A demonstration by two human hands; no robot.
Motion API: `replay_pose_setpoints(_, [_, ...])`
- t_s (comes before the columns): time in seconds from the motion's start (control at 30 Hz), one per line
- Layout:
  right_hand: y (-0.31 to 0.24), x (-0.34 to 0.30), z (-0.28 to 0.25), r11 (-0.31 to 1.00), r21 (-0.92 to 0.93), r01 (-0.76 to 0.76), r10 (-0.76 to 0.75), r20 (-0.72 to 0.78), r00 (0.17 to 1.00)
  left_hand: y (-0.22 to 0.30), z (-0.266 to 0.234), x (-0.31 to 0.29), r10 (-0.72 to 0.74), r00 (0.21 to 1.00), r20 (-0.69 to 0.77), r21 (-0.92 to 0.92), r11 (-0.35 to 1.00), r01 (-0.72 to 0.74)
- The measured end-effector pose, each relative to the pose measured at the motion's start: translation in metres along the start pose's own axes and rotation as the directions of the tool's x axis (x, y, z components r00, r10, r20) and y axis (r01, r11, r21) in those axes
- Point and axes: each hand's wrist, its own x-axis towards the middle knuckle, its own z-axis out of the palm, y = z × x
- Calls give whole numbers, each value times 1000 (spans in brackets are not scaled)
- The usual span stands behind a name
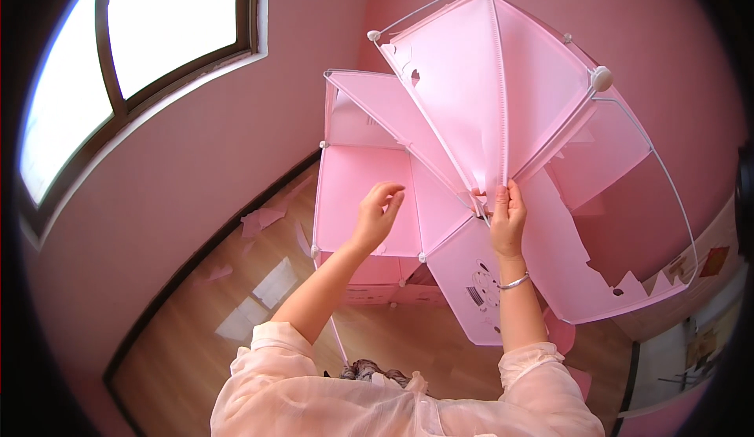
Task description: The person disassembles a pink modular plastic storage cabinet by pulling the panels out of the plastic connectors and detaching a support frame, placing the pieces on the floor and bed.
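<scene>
A cabinet of pink plastic panels [369, 201] in white wire frames stands ahead of me, with round white connectors [602, 79] at its corners. My right hand [509, 217], a bracelet on its wrist, pinches the near lower corner of a raised pink panel [463, 84]. Some fingertips show on the far side of that corner, beside a white joint partly hidden by the hand. Left of it, my left hand [381, 213] hovers before the cabinet, loosely curled, with nothing visible in it. Below the right hand hangs a door panel [471, 288] printed with a cartoon figure.
Jagged torn edges mark the panel [597, 272] at the right, beside a bent wire frame [667, 178]. Pink scraps [263, 219] lie on the wooden floor [188, 335] near the left wall. A bright window [173, 29] is at upper left.
</scene>
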Motion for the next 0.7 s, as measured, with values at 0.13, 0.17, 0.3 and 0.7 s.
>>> replay_pose_setpoints(0.13, [-10, -53, -18, 996, 79, -35, 34, 14, 999, -1, -32, 9, -324, 946, -16, -583, 771, 255])
replay_pose_setpoints(0.17, [-13, -69, -23, 982, 138, -127, 124, 31, 992, 6, -40, 9, -331, 943, -26, -581, 773, 255])
replay_pose_setpoints(0.3, [-22, -132, -32, 939, 186, -288, 269, 121, 956, 34, -71, -3, -393, 895, -213, -890, 455, -12])
replay_pose_setpoints(0.7, [-25, -288, -35, 744, 86, -663, 611, 315, 726, -2, -111, -163, -809, 520, -275, -954, 296, -43])
